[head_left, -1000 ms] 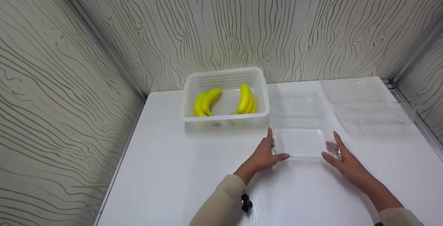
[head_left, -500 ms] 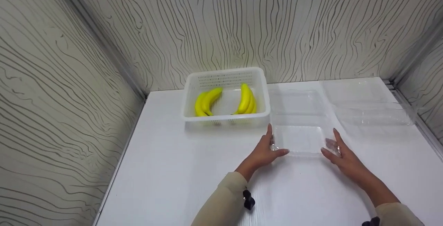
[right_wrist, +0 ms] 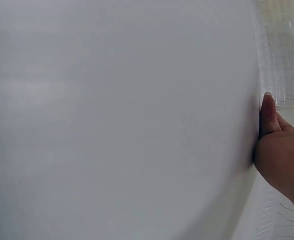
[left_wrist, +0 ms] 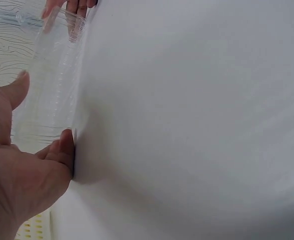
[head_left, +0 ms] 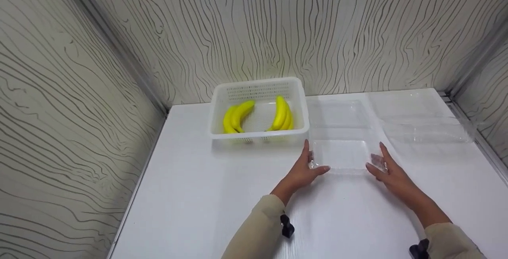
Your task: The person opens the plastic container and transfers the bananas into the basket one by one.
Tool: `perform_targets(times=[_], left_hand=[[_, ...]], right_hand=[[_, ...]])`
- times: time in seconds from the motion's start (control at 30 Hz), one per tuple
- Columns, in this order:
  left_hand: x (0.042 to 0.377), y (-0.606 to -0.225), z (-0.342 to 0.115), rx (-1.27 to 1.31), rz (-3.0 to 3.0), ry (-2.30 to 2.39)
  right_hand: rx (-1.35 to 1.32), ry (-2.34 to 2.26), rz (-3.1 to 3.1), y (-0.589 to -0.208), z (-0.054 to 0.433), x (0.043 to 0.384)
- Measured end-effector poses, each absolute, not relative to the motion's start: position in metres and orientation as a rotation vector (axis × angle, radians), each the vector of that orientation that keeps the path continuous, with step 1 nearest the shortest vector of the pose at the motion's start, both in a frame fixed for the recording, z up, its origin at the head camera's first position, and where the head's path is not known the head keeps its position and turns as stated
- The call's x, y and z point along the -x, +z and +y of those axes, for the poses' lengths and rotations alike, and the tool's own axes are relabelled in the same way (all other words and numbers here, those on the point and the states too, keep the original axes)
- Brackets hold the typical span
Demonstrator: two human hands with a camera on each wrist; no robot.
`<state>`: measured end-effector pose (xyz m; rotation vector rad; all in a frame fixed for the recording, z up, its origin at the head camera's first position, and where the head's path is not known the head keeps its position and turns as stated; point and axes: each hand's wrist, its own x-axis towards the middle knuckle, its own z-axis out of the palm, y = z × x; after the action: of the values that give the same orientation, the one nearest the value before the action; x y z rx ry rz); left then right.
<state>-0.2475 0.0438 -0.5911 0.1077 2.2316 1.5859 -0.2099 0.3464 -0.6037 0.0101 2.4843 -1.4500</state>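
Note:
An opened clear plastic clamshell container (head_left: 341, 154) lies on the white table, its lid (head_left: 337, 114) folded back on the far side. At its left end, my left hand (head_left: 299, 171) grips the near corner, thumb along the front and fingers down the side. My right hand (head_left: 393, 175) holds the opposite end the same way; some of its fingers show through the plastic. In the left wrist view the container (left_wrist: 51, 90) spans between both hands, low against the table. The right wrist view has my right hand (right_wrist: 287, 155) at the container's edge (right_wrist: 287, 60).
A white slotted basket (head_left: 258, 135) with two bunches of bananas (head_left: 281, 114) stands at the back, left of the lid. Another opened clear container (head_left: 428, 130) lies at the back right. Patterned walls (head_left: 254, 33) enclose the table's back and sides.
Both hands have slid the clear container a little away from me, toward the back wall, keeping their hold on it. The basket, bananas and other container have stayed put.

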Motion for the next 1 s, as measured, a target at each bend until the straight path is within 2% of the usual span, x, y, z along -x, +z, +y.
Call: perform_targets(times=[0.3, 1.0], left_hand=[[0.251, -0.594, 0.049, -0.065, 2.276, 1.503], [0.264, -0.595, 0.053, 0.003, 2.261, 1.532]], right_hand=[[0.019, -1.491, 2.474, -0.608, 0.351, 0.22], [-0.118, -1.45, 2.503, -0.611, 0.344, 0.237]])
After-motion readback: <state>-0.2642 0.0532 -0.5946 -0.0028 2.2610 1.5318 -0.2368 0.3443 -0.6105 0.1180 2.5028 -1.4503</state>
